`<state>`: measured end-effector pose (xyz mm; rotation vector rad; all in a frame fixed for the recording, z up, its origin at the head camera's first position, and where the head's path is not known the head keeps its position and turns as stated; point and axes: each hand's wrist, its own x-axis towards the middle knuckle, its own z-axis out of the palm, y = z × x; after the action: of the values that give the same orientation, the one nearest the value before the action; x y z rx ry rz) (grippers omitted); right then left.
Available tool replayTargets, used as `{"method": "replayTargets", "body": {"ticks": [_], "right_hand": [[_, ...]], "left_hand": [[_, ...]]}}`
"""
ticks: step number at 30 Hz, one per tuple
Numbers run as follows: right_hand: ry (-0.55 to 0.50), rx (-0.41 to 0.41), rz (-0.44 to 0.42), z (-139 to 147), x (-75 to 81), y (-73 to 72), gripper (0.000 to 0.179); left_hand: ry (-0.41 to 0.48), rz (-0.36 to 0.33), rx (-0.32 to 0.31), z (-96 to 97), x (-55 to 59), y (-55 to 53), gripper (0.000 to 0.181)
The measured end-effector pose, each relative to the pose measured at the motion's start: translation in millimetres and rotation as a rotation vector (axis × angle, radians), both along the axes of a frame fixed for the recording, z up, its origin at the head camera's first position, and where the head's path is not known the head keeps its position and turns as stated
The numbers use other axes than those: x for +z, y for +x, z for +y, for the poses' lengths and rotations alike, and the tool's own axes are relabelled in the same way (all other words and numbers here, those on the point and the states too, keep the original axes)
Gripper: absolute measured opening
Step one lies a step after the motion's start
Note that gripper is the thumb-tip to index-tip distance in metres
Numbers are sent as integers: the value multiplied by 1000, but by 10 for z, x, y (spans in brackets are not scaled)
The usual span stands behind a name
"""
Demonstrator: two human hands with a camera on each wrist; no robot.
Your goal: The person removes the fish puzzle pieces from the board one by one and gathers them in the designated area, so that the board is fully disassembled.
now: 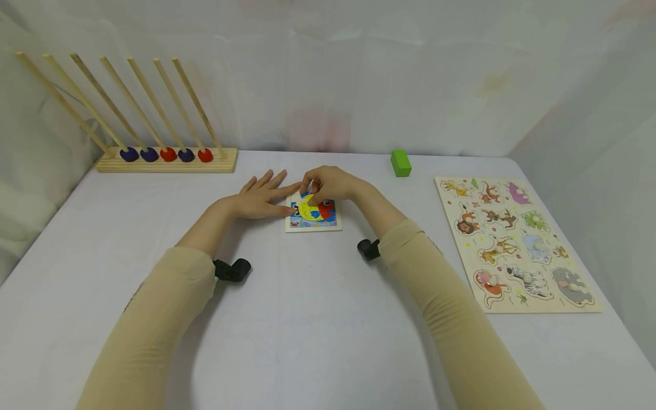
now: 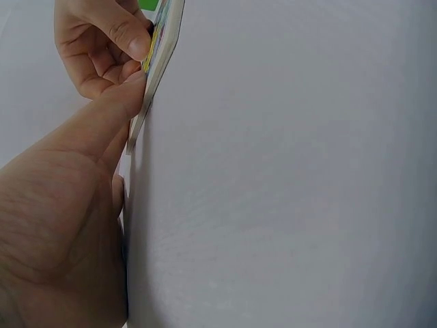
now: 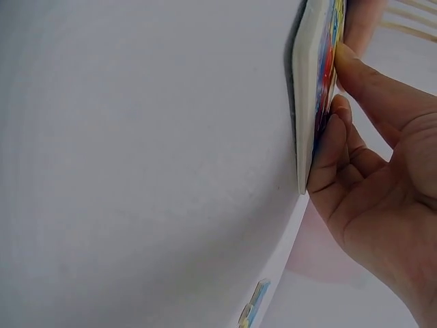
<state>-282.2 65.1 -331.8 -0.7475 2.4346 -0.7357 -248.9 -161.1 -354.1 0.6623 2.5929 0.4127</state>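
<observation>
A small square jigsaw puzzle (image 1: 314, 223) with a yellow and red fish lies on the white table in the head view. Flat beside it, my left hand (image 1: 261, 199) spreads its fingers, the thumb resting on the puzzle's left edge and the index finger at its top left corner. Over the fish bends my right hand (image 1: 333, 183), with thumb and bent fingers touching the picture. The right wrist view shows its thumb (image 3: 369, 78) on the puzzle face (image 3: 326, 75) and the other fingers curled at the far edge. Whether it pinches a piece, I cannot tell.
At the back left stands a wooden rack (image 1: 166, 165) with tall pegs and several red and blue beads. A green block (image 1: 401, 163) sits at the back, right of the hands. On the right lies an animal peg puzzle board (image 1: 471, 250).
</observation>
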Motion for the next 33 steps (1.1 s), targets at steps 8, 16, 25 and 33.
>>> {"method": "replayTargets", "body": {"ticks": [8,16,25,33], "right_hand": [[10,1,12,1,-6,-7,22],[17,8,35,3,1,-8,22],[7,7,56,3,-27,-25,21],[0,5,51,2,-25,-22,23]], "left_hand": [[27,-13,0,-15,-12,-4,79],[-36,-20,12,-30,-119,-101,77],[-45,-19,14,-34,-159,-134,77],[-45,-22,17,-35,-151,-126,76]]}}
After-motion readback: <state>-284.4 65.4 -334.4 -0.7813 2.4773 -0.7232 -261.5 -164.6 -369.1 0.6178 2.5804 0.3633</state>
